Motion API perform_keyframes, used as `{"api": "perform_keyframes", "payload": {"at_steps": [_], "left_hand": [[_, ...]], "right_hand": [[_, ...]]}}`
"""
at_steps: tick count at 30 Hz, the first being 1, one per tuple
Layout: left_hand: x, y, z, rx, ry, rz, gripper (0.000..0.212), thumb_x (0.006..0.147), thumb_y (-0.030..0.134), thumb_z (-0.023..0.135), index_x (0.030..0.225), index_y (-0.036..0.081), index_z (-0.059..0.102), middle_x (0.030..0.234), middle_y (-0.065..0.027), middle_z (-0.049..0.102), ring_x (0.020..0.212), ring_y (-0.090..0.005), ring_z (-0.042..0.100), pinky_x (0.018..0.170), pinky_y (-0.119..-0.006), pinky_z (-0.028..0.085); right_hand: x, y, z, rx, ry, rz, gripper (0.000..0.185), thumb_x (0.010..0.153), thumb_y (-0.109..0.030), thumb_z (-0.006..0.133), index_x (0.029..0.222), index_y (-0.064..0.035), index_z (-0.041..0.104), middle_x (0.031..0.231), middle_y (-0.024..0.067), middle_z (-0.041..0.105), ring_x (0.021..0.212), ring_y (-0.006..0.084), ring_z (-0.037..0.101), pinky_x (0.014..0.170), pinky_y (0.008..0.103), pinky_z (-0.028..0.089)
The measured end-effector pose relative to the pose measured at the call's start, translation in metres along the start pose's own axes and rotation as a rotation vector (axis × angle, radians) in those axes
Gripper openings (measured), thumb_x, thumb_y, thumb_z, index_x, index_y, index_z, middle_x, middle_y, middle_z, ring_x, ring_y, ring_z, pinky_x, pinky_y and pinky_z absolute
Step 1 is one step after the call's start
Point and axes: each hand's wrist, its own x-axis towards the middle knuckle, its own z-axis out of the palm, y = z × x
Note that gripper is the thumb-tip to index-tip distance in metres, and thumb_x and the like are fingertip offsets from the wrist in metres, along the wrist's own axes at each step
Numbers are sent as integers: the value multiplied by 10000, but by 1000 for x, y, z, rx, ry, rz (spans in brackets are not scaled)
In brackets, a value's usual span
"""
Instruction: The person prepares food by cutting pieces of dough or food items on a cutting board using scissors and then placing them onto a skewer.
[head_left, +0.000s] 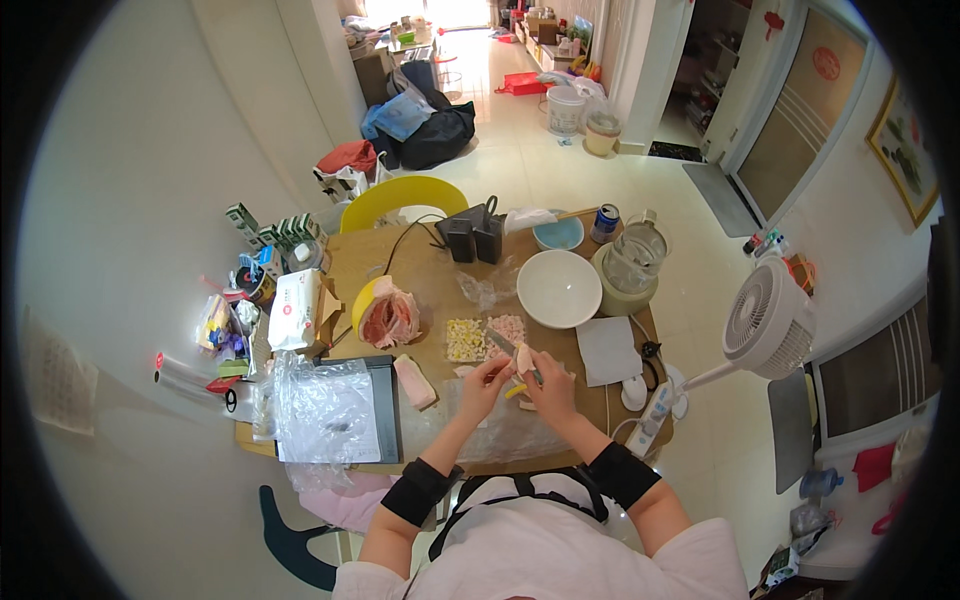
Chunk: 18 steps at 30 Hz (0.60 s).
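Observation:
My right hand (553, 390) grips a small knife (499, 341), its blade pointing forward and left. Between both hands is a pale piece of pomelo rind (524, 361), pinched by the fingers of my left hand (484, 386). Just under the hands lies a strip of yellow peel (516, 391). Beyond them are diced yellow-and-white rind cubes (466, 340) on the left and diced pink pith cubes (510, 328) on the right, side by side. A partly peeled pomelo (390, 319) with red flesh sits to the left, and a thick pith slab (414, 382) lies nearer me.
A white bowl (559, 289) stands beyond my right hand, beside a glass jug (636, 255) on a base and a drink can (605, 223). Plastic-covered papers (330, 412) and a wipes pack (293, 309) lie left. At right are a power strip (651, 420) and a fan (765, 319).

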Motion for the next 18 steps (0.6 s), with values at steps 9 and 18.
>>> {"api": "perform_keyframes", "payload": {"at_steps": [9, 18], "left_hand": [[4, 6, 7, -140, 75, -17, 111, 874, 92, 517, 914, -11, 521, 778, -34, 570, 691, -92, 533, 639, -220, 440], [6, 13, 14, -350, 174, -37, 125, 871, 112, 538, 916, -4, 548, 755, -26, 567, 648, -89, 500, 611, -225, 422]], "right_hand": [[3, -4, -4, -24, -22, -90, 356, 783, -158, 578, 1129, -84, 530, 875, 84, 548, 777, 265, 570, 618, 347, 451], [0, -5, 2, 88, 28, -35, 351, 823, -164, 543, 1159, -68, 504, 849, 125, 534, 758, 314, 548, 625, 354, 431]]}}
